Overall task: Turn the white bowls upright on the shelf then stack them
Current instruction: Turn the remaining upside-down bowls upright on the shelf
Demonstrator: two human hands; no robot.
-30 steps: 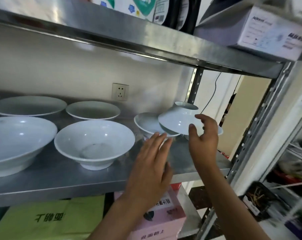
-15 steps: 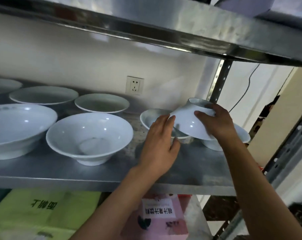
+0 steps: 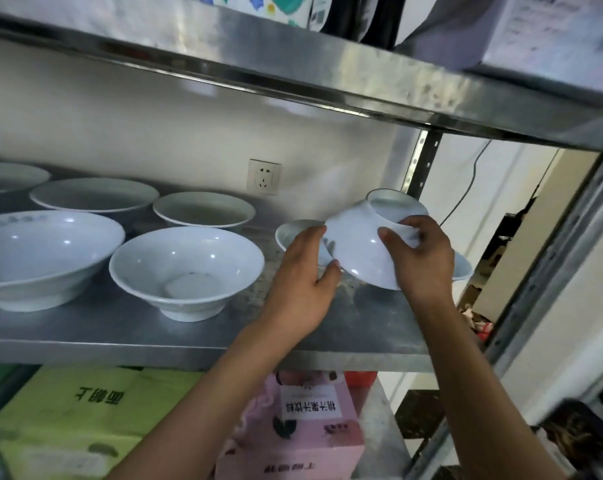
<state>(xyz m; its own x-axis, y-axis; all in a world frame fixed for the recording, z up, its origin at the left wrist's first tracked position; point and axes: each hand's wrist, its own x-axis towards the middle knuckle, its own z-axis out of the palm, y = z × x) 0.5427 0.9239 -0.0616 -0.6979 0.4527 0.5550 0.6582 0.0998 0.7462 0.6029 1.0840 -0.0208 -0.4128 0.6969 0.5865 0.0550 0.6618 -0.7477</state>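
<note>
A white bowl (image 3: 357,244) is lifted off the steel shelf (image 3: 126,327), upside down and tilted, its foot pointing up and back. My right hand (image 3: 421,258) grips its right side, thumb on the outer wall. My left hand (image 3: 303,271) holds its left rim, fingers behind and thumb in front. Behind my left hand an upright small white bowl (image 3: 293,232) is partly hidden. Another white bowl (image 3: 462,268) peeks out behind my right hand.
Upright white bowls stand to the left: a deep one (image 3: 185,268), a larger one (image 3: 40,254), and shallow ones (image 3: 203,209) (image 3: 92,195) at the back. A wall socket (image 3: 263,176) sits behind. The upper shelf (image 3: 293,64) hangs low. Boxes (image 3: 303,427) lie below.
Both hands have closed on the overturned bowl and raised and tilted it; a second ago the left hand was open below it and the right only touched its rim.
</note>
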